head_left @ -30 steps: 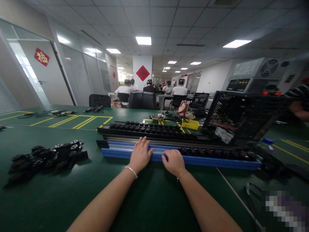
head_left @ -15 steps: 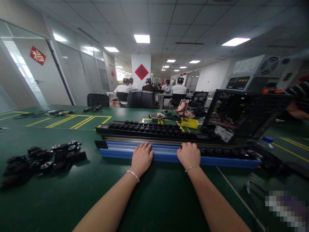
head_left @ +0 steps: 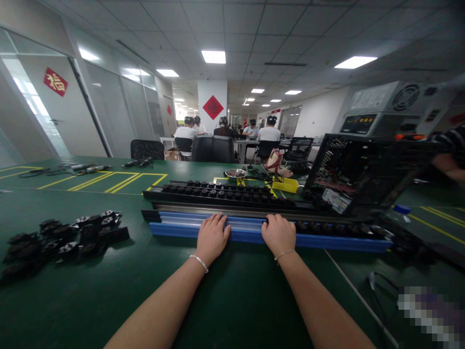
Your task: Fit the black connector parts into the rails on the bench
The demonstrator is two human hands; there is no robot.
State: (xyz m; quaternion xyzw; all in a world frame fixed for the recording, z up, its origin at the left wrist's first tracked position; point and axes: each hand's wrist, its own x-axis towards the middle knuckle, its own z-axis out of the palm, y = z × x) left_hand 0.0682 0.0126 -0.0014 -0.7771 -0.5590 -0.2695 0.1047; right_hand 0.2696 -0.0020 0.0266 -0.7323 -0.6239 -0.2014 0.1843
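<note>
A long blue rail [head_left: 250, 236] with a channel along its top lies crosswise on the green table. My left hand [head_left: 213, 236] is closed over it left of the middle, fingers reaching across the channel to its far side. Further right, my right hand [head_left: 279, 233] curls over the same rail, its fingertips bent down into the channel; what lies beneath them is hidden. A row of small black parts [head_left: 327, 228] fills the channel from my right hand to the right end. Between my hands the channel shows bare.
Black rails with round black parts [head_left: 221, 194] lie just behind. A pile of black parts [head_left: 69, 237] is at left. Beyond stand a metal bowl [head_left: 235, 173], a yellow tray [head_left: 286, 185] and an open computer case [head_left: 363, 169]. Another person's arm [head_left: 450, 165] shows at right.
My right hand has slid slightly left along the blue rail, nearer my left hand. My left hand stays in place on the rail.
</note>
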